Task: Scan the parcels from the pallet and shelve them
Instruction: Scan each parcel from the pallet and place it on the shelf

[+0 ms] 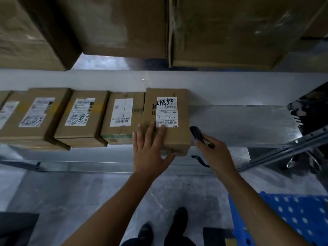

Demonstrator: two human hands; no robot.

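Observation:
A brown cardboard parcel (179,135) with a white label lies on the metal shelf (245,125), last in a row of parcels. My left hand (150,150) rests flat on its near left corner, fingers straight and spread, thumb under the front edge. My right hand (214,153) grips a small black scanner (197,133) just right of the parcel, its tip pointing up and left toward the label. A dark wrist strap (199,160) hangs below it.
Several labelled parcels (79,116) line the shelf to the left. Large cartons (221,32) fill the shelf above. A blue plastic pallet (291,217) lies on the floor at lower right. A metal frame rail (287,151) slants at right. The shelf surface right of the parcel is bare.

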